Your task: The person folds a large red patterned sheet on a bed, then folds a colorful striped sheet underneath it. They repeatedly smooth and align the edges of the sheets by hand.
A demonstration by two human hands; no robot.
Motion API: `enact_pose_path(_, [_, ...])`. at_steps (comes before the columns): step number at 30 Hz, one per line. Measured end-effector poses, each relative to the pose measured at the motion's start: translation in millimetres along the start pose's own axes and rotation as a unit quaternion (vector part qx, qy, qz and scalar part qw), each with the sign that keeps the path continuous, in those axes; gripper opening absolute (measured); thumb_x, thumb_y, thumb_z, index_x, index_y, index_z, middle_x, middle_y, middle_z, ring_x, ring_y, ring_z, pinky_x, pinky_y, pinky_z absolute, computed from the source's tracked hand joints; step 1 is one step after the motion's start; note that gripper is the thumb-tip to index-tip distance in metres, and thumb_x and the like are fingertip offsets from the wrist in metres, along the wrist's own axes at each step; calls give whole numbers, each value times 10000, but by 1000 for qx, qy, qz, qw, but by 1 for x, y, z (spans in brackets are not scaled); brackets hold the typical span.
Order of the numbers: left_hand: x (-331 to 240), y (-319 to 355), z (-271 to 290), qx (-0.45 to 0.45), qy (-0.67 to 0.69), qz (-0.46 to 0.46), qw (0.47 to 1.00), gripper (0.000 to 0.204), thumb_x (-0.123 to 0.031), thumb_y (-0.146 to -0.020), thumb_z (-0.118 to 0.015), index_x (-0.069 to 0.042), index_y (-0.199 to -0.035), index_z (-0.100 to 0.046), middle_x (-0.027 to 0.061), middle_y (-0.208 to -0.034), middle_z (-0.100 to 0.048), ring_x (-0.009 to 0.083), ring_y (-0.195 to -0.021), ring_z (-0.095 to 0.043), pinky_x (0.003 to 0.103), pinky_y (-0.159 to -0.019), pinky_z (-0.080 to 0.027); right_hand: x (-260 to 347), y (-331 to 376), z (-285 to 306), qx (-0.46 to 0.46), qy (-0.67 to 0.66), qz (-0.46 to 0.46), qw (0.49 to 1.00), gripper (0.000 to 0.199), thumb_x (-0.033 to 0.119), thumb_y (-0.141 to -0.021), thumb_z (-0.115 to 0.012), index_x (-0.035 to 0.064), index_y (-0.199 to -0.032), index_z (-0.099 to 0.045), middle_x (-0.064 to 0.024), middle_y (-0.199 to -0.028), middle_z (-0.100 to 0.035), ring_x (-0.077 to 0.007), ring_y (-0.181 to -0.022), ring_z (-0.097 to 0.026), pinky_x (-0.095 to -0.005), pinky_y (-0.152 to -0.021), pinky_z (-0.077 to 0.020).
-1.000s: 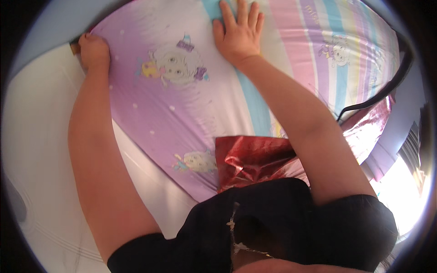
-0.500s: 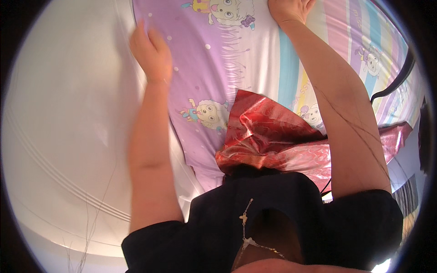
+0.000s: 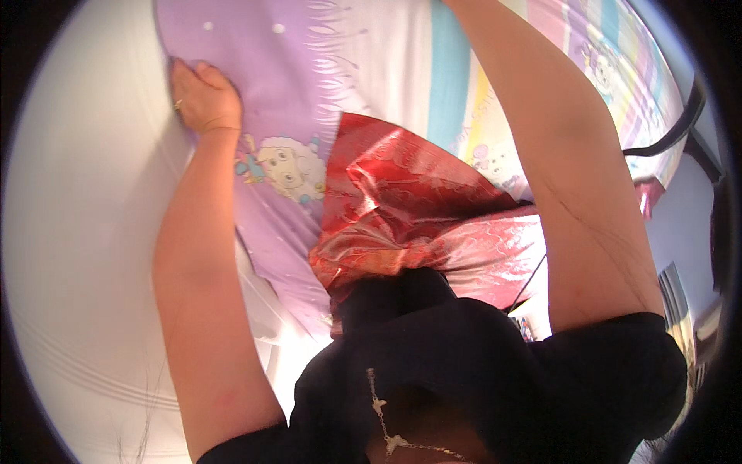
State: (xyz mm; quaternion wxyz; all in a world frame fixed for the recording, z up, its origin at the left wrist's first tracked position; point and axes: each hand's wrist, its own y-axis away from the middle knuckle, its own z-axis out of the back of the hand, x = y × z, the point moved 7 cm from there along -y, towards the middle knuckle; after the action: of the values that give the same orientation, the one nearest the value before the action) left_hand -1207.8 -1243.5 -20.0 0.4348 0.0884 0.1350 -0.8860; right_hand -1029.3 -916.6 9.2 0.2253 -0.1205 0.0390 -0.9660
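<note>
A printed bedsheet [image 3: 379, 69] with purple, white and coloured stripes and cartoon sheep is spread before me. My left hand [image 3: 207, 97], with a ring on one finger, lies at the sheet's purple left edge. Its fingers bend over that edge beside a smooth white surface [image 3: 85, 193], and the fingertips are hidden. Across the striped side stretches my right arm; its hand is beyond the top of the picture. Between my arms, close to my body, a crumpled shiny red cloth [image 3: 402, 178] rests on the sheet.
The white surface has curved ridges and runs along the whole left side. A black strap or cable [image 3: 672, 139] curves over the sheet's right edge. A thin dark cord [image 3: 529, 282] hangs by the red cloth near my right arm.
My view has shifted, so the sheet and red cloth appear further left. My left hand, blurred before, now rests at the sheet's edge. My right hand has passed out of the top of view.
</note>
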Motion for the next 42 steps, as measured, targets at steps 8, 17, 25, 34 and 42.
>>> enact_pose_path(8, [8, -4, 4, -26, 8, 0, 1000, 514, -318, -950, -316, 108, -1192, -473, 286, -1203, -512, 407, -1114, -497, 458, -970, -391, 6, -1, 16, -14, -46, 53, 997, 534, 335, -948, -348, 9, -1371, -328, -226, -1430, -302, -374, -1343, -249, -538, -1083, -175])
enact_pose_path(17, [19, -2, -6, -30, -9, 27, 999, 493, -324, -932, -346, 79, -1162, -510, 250, -1169, -548, 383, -1090, -520, 452, -941, -405, -142, 210, 130, -52, -178, -74, 980, 327, 118, -777, -632, 96, -1100, -589, -153, -1235, -506, -357, -1184, -446, -461, -989, -384])
enact_pose_path(25, [25, -7, -16, -42, 16, 4, 999, 477, -319, -925, -361, 77, -1129, -532, 278, -1133, -556, 414, -1035, -539, 468, -914, -419, -228, 328, 89, 63, 71, -175, 980, 576, 268, -853, -505, 98, -1379, -344, -163, -1455, -271, -339, -1374, -192, -541, -1103, -129])
enact_pose_path(34, [7, -5, 14, -30, 38, 44, 998, 486, -320, -912, -310, 56, -1129, -528, 281, -1126, -557, 444, -1022, -534, 489, -892, -426, -220, 326, 94, -3, 0, -147, 989, 537, 331, -863, -482, 121, -1350, -398, -130, -1437, -319, -325, -1368, -210, -527, -1107, -116])
enact_pose_path(42, [31, -24, -70, 133, -456, -383, 792, 324, -185, -891, -394, 66, -1004, -567, 253, -1078, -586, 381, -996, -560, 420, -901, -433, -234, 334, 93, -22, 0, -146, 989, 542, 352, -874, -471, 131, -1362, -390, -122, -1447, -311, -323, -1371, -204, -548, -1098, -118])
